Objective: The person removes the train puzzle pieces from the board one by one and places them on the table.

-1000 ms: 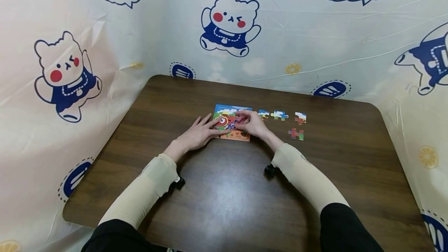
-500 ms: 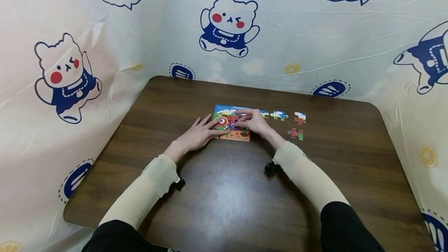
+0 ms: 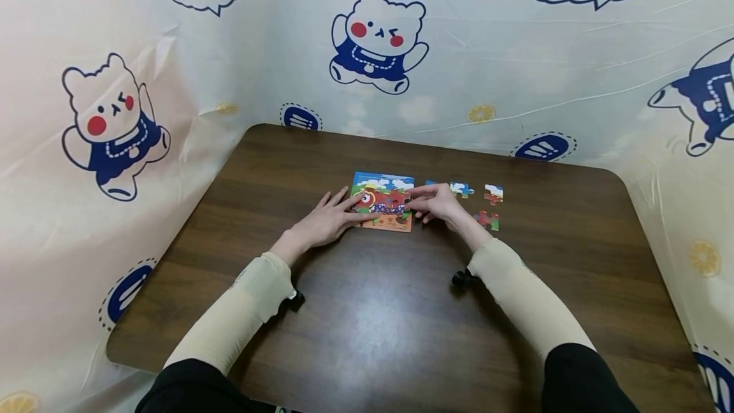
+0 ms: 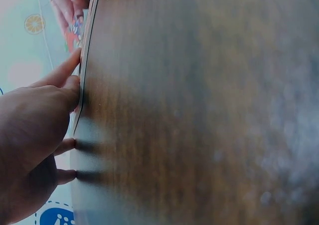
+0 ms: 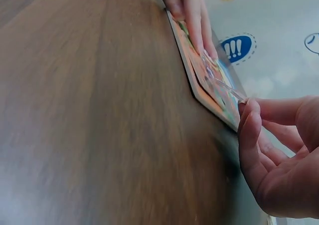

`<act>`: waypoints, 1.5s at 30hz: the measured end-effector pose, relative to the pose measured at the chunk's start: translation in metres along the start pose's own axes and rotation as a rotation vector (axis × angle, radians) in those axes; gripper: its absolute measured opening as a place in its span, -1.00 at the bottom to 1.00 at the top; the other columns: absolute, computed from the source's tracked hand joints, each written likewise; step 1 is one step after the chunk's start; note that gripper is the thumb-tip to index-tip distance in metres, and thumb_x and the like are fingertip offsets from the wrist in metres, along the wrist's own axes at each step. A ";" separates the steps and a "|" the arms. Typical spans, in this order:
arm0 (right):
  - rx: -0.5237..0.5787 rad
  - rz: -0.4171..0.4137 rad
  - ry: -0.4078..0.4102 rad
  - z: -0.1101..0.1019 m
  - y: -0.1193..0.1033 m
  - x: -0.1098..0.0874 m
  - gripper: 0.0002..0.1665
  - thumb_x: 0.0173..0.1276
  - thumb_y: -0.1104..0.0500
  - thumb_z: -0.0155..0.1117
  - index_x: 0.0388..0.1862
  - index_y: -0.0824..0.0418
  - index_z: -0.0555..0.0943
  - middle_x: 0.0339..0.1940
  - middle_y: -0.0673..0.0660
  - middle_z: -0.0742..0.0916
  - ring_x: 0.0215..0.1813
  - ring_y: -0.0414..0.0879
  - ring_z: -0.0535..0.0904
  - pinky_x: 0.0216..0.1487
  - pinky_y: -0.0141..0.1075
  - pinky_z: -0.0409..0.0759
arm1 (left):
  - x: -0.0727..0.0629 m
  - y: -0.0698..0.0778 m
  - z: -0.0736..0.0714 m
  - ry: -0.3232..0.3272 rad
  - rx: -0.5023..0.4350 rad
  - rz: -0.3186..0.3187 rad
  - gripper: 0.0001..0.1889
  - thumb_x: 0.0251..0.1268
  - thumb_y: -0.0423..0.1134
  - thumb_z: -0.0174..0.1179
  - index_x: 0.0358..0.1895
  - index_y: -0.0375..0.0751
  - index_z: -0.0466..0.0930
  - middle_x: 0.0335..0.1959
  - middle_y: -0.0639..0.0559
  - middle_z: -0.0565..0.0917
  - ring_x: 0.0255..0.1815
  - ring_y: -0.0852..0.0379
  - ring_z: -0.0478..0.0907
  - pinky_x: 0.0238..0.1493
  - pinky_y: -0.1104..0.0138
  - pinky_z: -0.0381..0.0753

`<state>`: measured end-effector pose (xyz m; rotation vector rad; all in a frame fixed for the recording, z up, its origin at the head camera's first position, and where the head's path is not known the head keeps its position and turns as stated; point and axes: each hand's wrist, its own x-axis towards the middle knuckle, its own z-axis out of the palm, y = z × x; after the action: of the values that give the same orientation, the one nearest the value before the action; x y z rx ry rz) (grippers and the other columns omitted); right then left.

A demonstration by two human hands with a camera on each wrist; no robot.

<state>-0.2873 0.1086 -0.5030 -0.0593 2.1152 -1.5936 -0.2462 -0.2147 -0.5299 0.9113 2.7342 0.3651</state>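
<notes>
A colourful puzzle board (image 3: 384, 226) with a blue top, red middle and orange bottom lies on the table. My left hand (image 3: 321, 222) rests on its left side with spread, mostly straight fingers; in the left wrist view that hand (image 4: 35, 130) touches the board's edge. At the board's right edge, my right hand (image 3: 438, 202) pinches a puzzle piece between thumb and fingers. The right wrist view shows that thin piece (image 5: 232, 90) seen nearly edge-on and tilted, reaching from the right hand (image 5: 279, 150) toward the board (image 5: 192, 80). The piece's picture side is hard to make out.
Loose puzzle pieces lie right of the board: a blue-and-white piece (image 3: 460, 189), a red-and-white piece (image 3: 494, 194) and a red-green piece (image 3: 491, 220) partly behind the right wrist. Another blue piece (image 3: 431, 183) is partly covered by the right hand. Printed cloth stands behind the brown table (image 3: 367, 311).
My right hand has shifted right, from over the middle of the board to its right edge, uncovering more of the red picture. The left hand stays in place on the board.
</notes>
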 end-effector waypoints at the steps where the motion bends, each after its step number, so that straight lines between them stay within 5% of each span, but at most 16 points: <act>1: 0.003 0.002 0.000 -0.003 0.002 -0.002 -0.51 0.64 0.26 0.36 0.50 0.23 0.66 0.11 0.31 0.89 -0.43 -0.22 0.73 -0.41 -0.38 0.72 | -0.001 0.003 -0.003 -0.002 0.005 -0.002 -0.41 0.84 -0.08 -0.02 0.69 0.67 0.23 0.90 -0.01 -0.03 0.85 -0.49 -0.12 0.71 -0.53 -0.07; 32: -0.034 -0.008 0.154 -0.085 0.050 -0.064 -0.40 0.57 0.22 0.45 0.51 0.38 0.60 -0.38 -0.21 0.88 -0.56 -0.33 0.60 -0.54 -0.41 0.58 | -0.002 0.006 -0.003 0.013 0.003 -0.010 -0.41 0.83 -0.10 0.01 0.69 0.64 0.24 0.89 -0.04 0.02 0.85 -0.49 -0.09 0.70 -0.54 -0.04; 39: -0.078 -0.003 0.157 -0.094 0.050 -0.069 -0.41 0.58 0.21 0.44 0.49 0.41 0.61 -0.39 -0.18 0.88 -0.58 -0.32 0.53 -0.56 -0.40 0.52 | -0.004 0.013 -0.009 0.002 0.008 -0.030 -0.40 0.81 -0.12 0.06 0.69 0.60 0.29 0.88 -0.03 0.03 0.86 -0.45 -0.11 0.72 -0.51 -0.05; 45: -0.131 -0.010 0.143 -0.097 0.049 -0.068 -0.42 0.58 0.20 0.45 0.48 0.41 0.61 -0.36 -0.11 0.88 -0.59 -0.29 0.50 -0.59 -0.39 0.49 | 0.000 0.000 0.002 0.023 -0.016 -0.005 -0.42 0.83 -0.07 0.00 0.68 0.69 0.23 0.89 -0.01 0.02 0.85 -0.49 -0.10 0.70 -0.54 -0.05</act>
<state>-0.2547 0.2325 -0.5044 0.0006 2.3311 -1.5036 -0.2454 -0.2144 -0.5316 0.9023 2.7501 0.3985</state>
